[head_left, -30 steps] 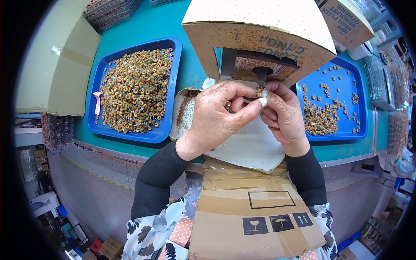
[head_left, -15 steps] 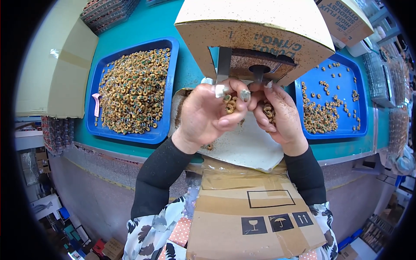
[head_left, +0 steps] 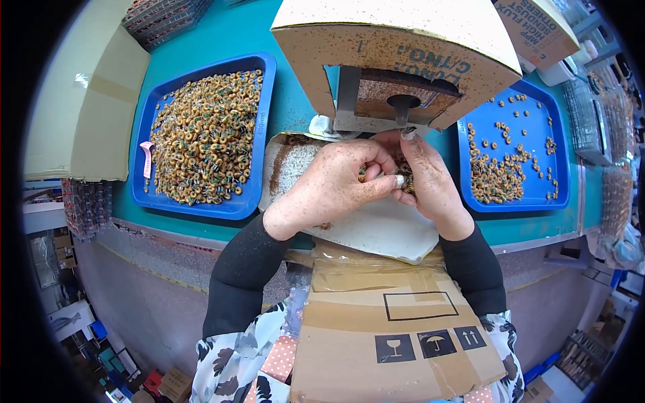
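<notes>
My left hand (head_left: 339,176) is turned back-up, its thumb and fingers closed around small wire-wound ring coils, of which one edge (head_left: 363,173) shows in the curl of the fingers. Beside it, fingertips meeting or nearly so, my right hand (head_left: 435,185) is closed on more ring coils (head_left: 407,176), mostly hidden in its palm. Both thumbs and fingertips have whitish coverings. The hands are just below a dark round opening with a grey nozzle (head_left: 403,111) in a cardboard-hooded machine (head_left: 376,43). Under them lies a white sheet (head_left: 363,232) with brown dust.
At left, a blue tray (head_left: 264,134) holds a heap of ring coils with a pink tag (head_left: 147,160). Another blue tray (head_left: 561,171) at right has scattered coils. A flattened cardboard box (head_left: 396,336) rests on my lap. A large carton (head_left: 101,101) stands far left.
My left hand has rolled over from palm-showing to back-up and moved right against my right hand. Both hands have come a little lower, away from the nozzle. The left tray has shifted slightly.
</notes>
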Demonstrator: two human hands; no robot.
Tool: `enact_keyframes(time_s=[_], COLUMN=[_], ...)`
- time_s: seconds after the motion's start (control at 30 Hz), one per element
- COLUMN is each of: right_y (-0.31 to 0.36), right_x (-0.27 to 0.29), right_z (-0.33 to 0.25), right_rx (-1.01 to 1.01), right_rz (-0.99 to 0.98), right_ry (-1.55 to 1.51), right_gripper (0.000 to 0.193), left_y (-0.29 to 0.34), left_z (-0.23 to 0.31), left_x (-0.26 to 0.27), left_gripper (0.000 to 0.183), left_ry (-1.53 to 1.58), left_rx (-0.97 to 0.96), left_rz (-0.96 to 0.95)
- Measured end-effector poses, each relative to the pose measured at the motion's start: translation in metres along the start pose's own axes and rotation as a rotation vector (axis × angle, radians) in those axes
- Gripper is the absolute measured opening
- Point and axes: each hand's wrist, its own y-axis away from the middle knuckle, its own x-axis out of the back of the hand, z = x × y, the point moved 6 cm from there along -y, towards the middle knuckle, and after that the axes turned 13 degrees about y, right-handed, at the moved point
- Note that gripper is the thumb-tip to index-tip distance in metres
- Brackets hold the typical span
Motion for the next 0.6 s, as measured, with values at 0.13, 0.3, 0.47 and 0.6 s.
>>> enact_keyframes(time_s=[0.13,0.3,0.47,0.6], right_y=[0.001,0.0,0.0,0.0], right_x=[0.004,0.004,0.01,0.007], right_z=[-0.002,-0.005,-0.002,-0.002], right_rx=[-0.018,-0.05,-0.007,-0.068], right_rz=[-0.063,-0.078,-0.033,-0.028], right_ry=[-0.093,-0.302,-0.298,-0.36], right_gripper=[0.045,0.023,0.021,0.02], left_y=[0.001,0.003,0.003,0.004], left_z=[-0.008,-0.018,-0.011,-0.004], left_x=[0.007,0.021,0.019,0.018], left_gripper=[0.014,0.022,0.02,0.021], left_ry=[0.199,0.434,0.364,0.278], left_rx=[0.051,0.029,-0.021,-0.08], left_rz=[0.13,0.392,0.41,0.412])
